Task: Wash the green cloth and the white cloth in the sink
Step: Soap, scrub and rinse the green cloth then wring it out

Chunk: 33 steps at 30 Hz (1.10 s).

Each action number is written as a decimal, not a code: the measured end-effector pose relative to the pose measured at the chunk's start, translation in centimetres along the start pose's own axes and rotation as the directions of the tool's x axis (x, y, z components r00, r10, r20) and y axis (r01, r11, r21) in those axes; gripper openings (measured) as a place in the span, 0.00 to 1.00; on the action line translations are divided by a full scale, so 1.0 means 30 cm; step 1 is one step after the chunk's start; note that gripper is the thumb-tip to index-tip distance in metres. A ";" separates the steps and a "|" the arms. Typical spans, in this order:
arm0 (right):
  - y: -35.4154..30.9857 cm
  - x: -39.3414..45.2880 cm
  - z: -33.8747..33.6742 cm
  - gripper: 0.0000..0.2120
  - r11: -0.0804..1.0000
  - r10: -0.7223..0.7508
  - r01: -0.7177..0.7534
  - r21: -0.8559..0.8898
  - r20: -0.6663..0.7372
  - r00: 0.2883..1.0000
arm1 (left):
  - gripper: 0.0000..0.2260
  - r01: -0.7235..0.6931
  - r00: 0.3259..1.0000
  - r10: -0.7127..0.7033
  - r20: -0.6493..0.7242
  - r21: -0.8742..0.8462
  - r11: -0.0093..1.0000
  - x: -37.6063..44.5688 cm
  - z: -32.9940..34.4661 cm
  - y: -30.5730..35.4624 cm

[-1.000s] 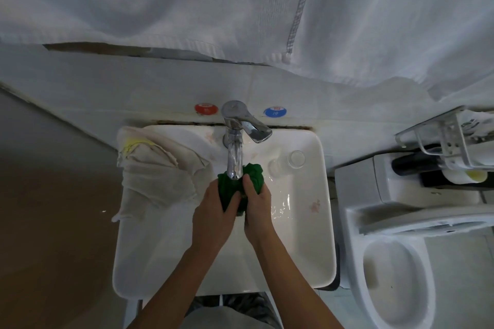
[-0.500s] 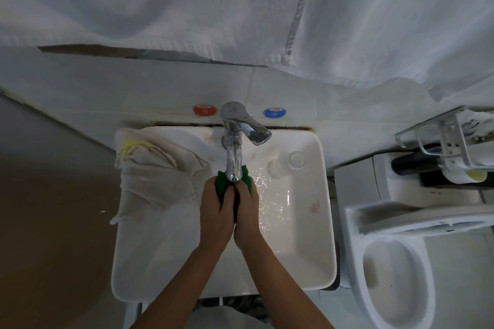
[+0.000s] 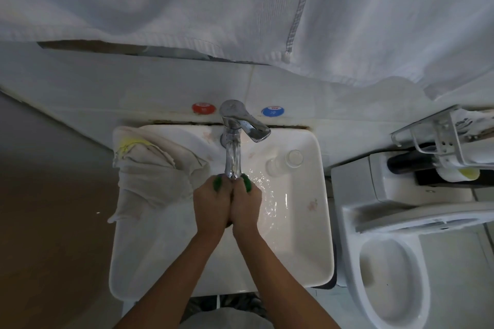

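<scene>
Squeezing green cloth (image 3: 217,184) over sink (image 3: 307,248).

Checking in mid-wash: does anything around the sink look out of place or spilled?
Only the white cloth: it is bunched on the sink left rim, one corner hanging over the outer edge. No spill is visible outside the basin.

The light around me is dim and cool, with a grey-blue cast over everything. The brightest patch is the wet inner wall of the sink (image 3: 299,211), where small white glints ripple on the running water. The chrome tap (image 3: 233,157) carries soft highlights. My forearms look dark, and the floor (image 3: 45,222) at my left sinks into brown shadow. The wide lens bends the wall line and sink edges into curves toward the borders. The hanging towel (image 3: 187,0) up close looks soft and slightly hazy.
</scene>
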State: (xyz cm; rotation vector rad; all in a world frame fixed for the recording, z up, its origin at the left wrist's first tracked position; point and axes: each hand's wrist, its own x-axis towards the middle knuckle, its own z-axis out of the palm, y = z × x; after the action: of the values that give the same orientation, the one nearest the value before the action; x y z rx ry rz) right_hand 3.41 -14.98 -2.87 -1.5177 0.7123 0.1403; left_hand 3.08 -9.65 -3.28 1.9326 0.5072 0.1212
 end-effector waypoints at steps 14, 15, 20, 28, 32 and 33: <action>0.055 0.002 -0.084 0.27 0.998 -0.058 0.064 0.002 0.449 0.892 | 0.11 0.368 0.929 -0.359 0.091 -0.352 0.861 0.025 -0.023 0.002; 0.057 0.002 -0.085 0.28 0.997 -0.068 0.078 -0.004 0.448 0.891 | 0.11 0.402 0.914 -0.392 0.105 -0.360 0.842 0.025 -0.022 -0.003; 0.033 0.006 -0.067 0.18 0.969 -0.167 0.214 -0.120 0.319 0.933 | 0.12 0.440 0.896 -0.396 0.201 -0.287 0.851 0.021 -0.027 0.002; 0.076 0.037 -0.060 0.12 0.834 -0.350 0.420 -0.358 0.244 0.904 | 0.15 0.425 0.858 -0.337 0.388 -0.170 0.889 0.000 -0.046 0.016; 0.086 0.013 -0.093 0.18 0.747 -0.378 0.528 -0.404 0.396 0.837 | 0.14 0.451 0.867 -0.380 0.323 -0.181 0.874 -0.001 -0.040 0.036; 0.083 0.005 -0.106 0.22 0.761 -0.357 0.523 -0.383 0.426 0.831 | 0.12 0.444 0.871 -0.374 0.318 -0.188 0.876 0.000 -0.042 0.036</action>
State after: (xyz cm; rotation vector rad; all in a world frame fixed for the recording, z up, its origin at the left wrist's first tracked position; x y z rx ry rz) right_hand 1.20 -17.80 -4.75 -2.0490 0.0119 0.2142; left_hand 2.99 -8.93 -1.77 1.5180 0.6723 -0.3395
